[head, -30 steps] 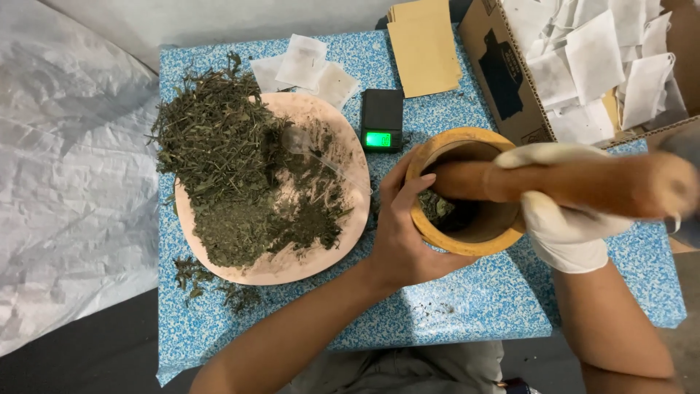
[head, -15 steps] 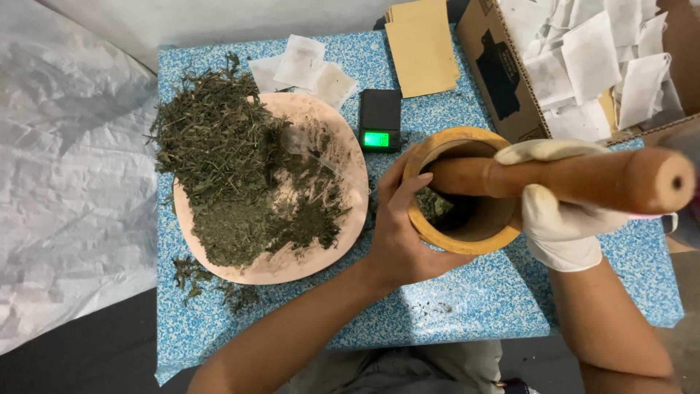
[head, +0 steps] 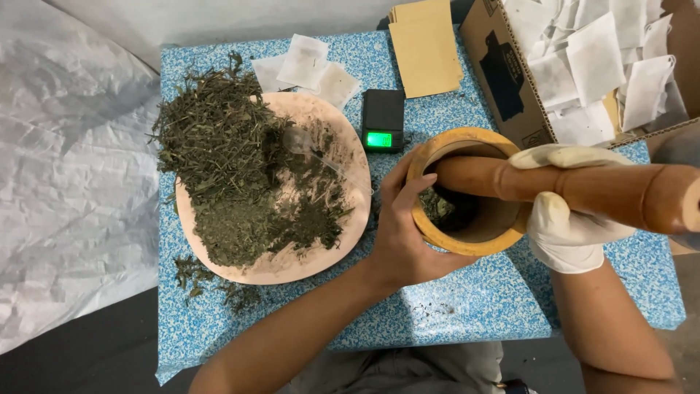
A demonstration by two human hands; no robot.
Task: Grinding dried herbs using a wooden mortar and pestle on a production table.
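Here the left hand is wrapped around the side of the yellow bowl, near the right edge of the worktop. The gloved right hand grips the big wooden stick, whose tip is inside the bowl on green leaves.

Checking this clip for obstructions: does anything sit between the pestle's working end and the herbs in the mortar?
Nothing visible. The pestle, held by the gloved right hand, reaches into the mortar over the herbs; the left hand grips the rim's outer side.
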